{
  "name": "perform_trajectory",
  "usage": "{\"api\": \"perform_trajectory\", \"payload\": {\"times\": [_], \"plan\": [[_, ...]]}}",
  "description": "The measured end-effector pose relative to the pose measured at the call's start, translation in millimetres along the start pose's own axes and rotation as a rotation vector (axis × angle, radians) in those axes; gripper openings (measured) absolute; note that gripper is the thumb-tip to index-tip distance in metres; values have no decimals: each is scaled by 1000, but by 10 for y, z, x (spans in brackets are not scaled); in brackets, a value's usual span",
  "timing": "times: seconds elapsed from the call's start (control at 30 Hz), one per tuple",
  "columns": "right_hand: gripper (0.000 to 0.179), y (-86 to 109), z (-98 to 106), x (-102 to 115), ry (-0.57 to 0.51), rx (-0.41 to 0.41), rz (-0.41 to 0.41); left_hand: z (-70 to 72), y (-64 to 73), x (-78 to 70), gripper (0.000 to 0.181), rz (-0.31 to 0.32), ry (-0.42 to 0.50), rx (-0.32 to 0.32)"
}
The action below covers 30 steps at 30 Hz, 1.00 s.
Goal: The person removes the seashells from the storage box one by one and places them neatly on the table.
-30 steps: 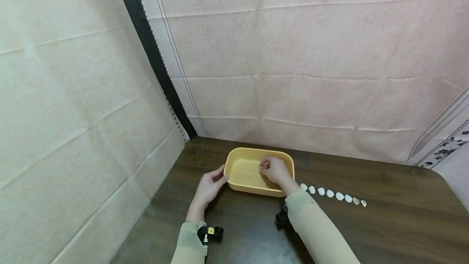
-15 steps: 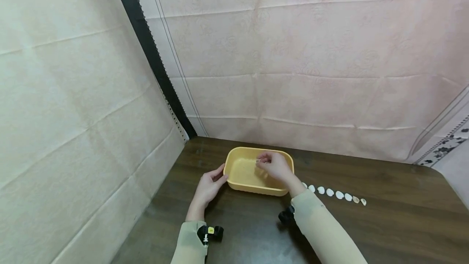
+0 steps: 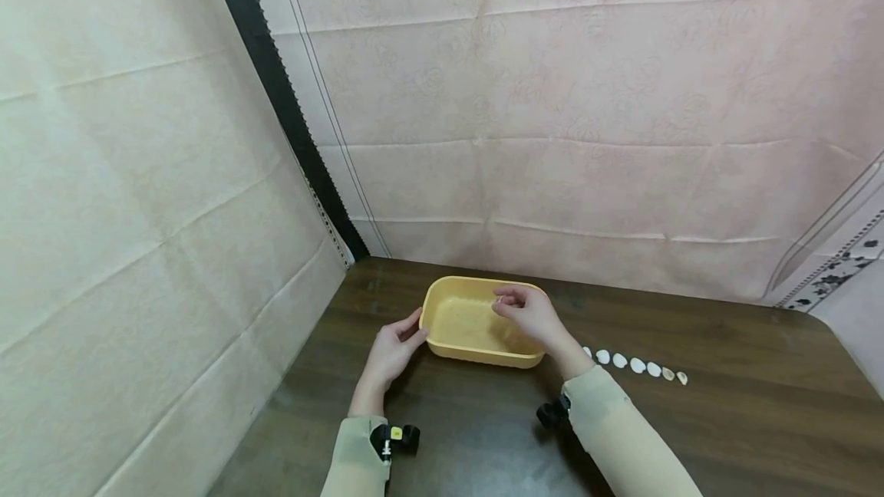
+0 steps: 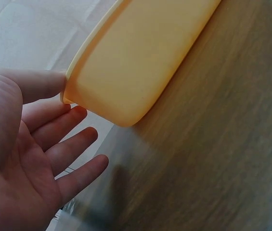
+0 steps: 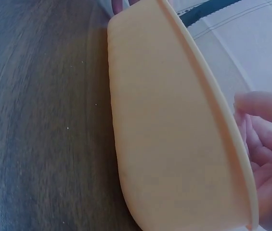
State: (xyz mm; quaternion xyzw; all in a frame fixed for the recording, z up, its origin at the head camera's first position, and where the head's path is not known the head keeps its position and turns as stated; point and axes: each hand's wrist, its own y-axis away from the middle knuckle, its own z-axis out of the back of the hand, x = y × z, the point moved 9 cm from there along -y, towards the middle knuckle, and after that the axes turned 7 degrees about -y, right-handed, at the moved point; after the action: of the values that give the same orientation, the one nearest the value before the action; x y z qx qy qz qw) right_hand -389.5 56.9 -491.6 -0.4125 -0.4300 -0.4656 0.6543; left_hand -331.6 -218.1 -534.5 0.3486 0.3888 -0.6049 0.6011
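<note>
In the head view a yellow rectangular plastic basin point(image 3: 461, 323) stands on the table. My left hand point(image 3: 389, 355) pinches its left rim between thumb and forefinger, the other fingers spread apart below in the left wrist view. Over the basin's right side is my right hand point(image 3: 532, 317), thumb and fingertips together. A small pale thing, seemingly a shell, shows at those fingertips, mostly hidden. To the right of the basin, a row of small white shells point(image 3: 637, 365) lies on the table; the forearm covers the row's left end.
The dark wooden table point(image 3: 476, 428) meets a pale cloth wall point(image 3: 587, 136) behind the basin. Another cloth wall point(image 3: 173, 251) rises along the left. A black camera point(image 3: 400, 438) is strapped to the left wrist, another point(image 3: 552, 413) to the right.
My right hand has risen from inside the basin and shifted right, its fingertips still together. The forearm now covers more of the row's left end. My left hand stays on the rim.
</note>
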Motion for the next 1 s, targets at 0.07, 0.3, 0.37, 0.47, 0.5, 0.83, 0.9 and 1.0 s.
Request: {"api": "perform_trajectory", "payload": {"times": [0.07,0.3,0.37,0.47,0.5,0.83,0.9,1.0], "plan": [[27,15,10,7,14,-12,2,-1,1,4,50,-7,5,0],[25,60,44,22,10,-16,12,-3,2,5,51,-29,1,7],[28,67,63,8,-18,-11,2,1,4,1,52,-23,-2,8],[32,85,98,-7,-69,6,-17,7,2,2,52,-11,0,8],[33,88,110,-18,-84,13,-21,10,5,-2,52,-13,0,8],[40,234,404,-11,-109,-17,-31,6,-10,0,51,-21,11,4],[40,288,497,-3,-100,-29,-23,5,-7,-1,50,-22,8,4],[39,386,666,-26,-81,-50,-10,3,-5,15,51,-15,3,5]]}}
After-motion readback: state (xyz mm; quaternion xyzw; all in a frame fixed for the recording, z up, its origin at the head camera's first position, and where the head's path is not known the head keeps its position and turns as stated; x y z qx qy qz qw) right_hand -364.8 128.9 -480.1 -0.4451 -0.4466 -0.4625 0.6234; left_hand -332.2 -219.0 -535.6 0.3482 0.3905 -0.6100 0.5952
